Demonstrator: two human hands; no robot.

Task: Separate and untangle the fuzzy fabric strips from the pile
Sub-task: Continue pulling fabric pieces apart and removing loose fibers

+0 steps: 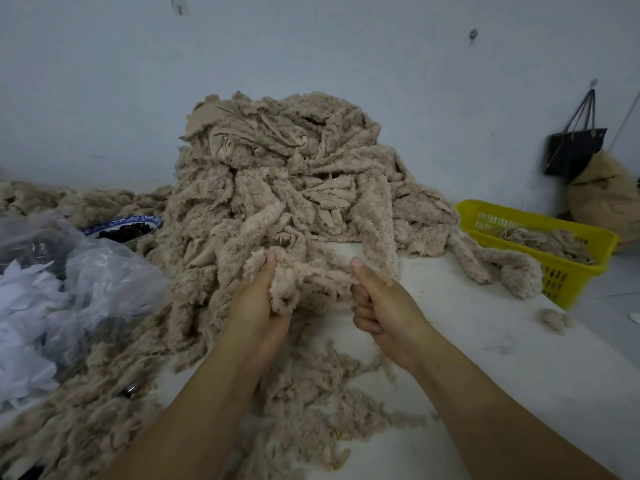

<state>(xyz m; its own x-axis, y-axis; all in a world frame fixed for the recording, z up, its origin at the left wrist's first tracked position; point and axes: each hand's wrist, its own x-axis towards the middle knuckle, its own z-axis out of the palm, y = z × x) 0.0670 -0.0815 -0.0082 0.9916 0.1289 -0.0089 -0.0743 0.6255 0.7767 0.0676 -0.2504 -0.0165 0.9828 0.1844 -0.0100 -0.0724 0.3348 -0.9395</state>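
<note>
A tall pile of beige fuzzy fabric strips (287, 174) rises at the middle of the white table (502, 358), against the wall. At its front foot, my left hand (258, 296) grips a bunch of fuzzy strips (304, 282), thumb up on the fabric. My right hand (377, 303) grips the same bunch at its right end, fingers curled under and thumb on top. The bunch stretches between the two hands. Loose fluffy strips (311, 403) lie on the table under and between my forearms.
A yellow plastic basket (588, 237) with a few strips stands at the right table edge. Clear plastic bags with white scraps (52, 289) lie at the left, beside a blue-patterned bowl (128, 226). A black bag (575, 150) hangs on the wall.
</note>
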